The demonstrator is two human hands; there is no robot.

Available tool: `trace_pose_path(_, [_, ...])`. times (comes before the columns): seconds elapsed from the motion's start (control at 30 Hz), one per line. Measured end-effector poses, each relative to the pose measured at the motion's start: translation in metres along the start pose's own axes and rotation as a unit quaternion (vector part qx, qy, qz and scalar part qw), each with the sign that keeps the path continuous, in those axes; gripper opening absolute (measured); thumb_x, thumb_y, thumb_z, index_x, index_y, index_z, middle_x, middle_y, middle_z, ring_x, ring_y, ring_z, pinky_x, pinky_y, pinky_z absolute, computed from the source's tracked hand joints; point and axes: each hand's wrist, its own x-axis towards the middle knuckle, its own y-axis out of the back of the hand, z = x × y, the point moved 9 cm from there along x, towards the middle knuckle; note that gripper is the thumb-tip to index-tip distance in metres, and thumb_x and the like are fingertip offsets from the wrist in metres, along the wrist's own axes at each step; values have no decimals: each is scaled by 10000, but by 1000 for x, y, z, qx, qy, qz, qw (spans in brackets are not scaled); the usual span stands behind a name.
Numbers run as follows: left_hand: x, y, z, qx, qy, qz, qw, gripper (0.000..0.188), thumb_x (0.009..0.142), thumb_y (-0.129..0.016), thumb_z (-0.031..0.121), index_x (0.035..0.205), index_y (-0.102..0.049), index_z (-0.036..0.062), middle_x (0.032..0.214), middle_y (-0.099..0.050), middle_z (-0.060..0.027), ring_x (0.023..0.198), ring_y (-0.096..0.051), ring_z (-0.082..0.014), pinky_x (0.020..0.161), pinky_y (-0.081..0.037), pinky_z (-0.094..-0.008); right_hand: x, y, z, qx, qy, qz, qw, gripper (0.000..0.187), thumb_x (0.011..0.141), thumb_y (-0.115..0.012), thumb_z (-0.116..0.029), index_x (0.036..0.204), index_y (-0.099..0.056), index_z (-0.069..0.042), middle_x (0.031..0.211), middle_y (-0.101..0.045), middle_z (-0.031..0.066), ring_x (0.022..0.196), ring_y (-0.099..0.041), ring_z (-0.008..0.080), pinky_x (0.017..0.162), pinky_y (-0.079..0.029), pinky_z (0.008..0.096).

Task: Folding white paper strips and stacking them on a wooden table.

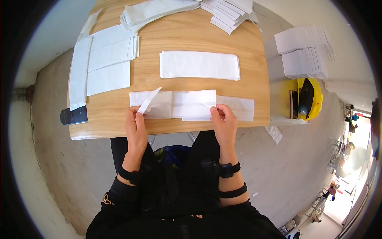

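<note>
Near the front edge of the wooden table, my left hand (136,129) pinches the raised flap (150,100) at the left end of a folded white paper strip (193,97). The flap stands up at a slant, apart from the layer below. My right hand (225,123) is closed, thumb and fingers gripping the right edge of that strip. Beneath it and to the right lies another flat white paper strip (240,109), partly covered. Just beyond, a flat stack of white paper strips (199,65) rests in the middle of the table.
Flat white paper stacks (109,57) cover the left of the wooden table (149,44). More white paper piles (229,14) lie at the far edge. A dark phone-like object (73,116) sits at the left corner. Right, white stacks (304,61) stand beside a yellow bag (316,99).
</note>
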Motion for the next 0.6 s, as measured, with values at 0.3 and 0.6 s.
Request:
trace_pose_path(0.3, [-10,-17,0,-13,-13,-27,999,111,994,-406,58,1045,-487,1,915,-498,-38,835,-434,-101,785,-393,-253,1,32,10,-96,64,72,991,157,839,-679,-171,942,-675,-53,815,-653,71,705,-610,165,650,-486,292])
trace_pose_path(0.6, [-15,-26,4,12,-28,-48,998,113,991,-400,50,1051,-483,1,912,-502,-54,829,-439,-110,776,-394,-255,-1,41,8,-162,40,92,982,279,815,-699,-161,1065,-606,-82,751,-667,53,653,-611,170,634,-490,323])
